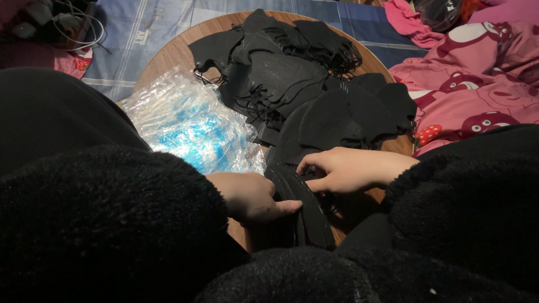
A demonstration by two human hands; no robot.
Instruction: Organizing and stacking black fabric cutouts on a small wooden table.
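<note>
A pink fabric bedspread with red cartoon strawberry figures [477, 84] fills the right side, and a blue checked cloth [140, 33] lies at the far edge, both under or around a round brown wooden table [174, 53]. On the table's far half sits a loose heap of black fabric face masks with thin ear loops [281, 67], and just left of it lies a crumpled pile of clear plastic wrappers with blue print [191, 126], touching the heap's near edge. Close to the person, a stack of folded black masks [300, 199] rests on the table's near rim, fanned so its curved edges show. Both arms come in from the bottom corners in thick black fleece sleeves. The left hand [252, 196] lies palm-down with fingers curled, thumb stretched flat across the stack, pressing on it. The right hand [342, 168] reaches in from the right, wrist bent, fingers [309, 165] bowed downward and pinching the upper edge of the same stack, so both hands grip it between them.
</note>
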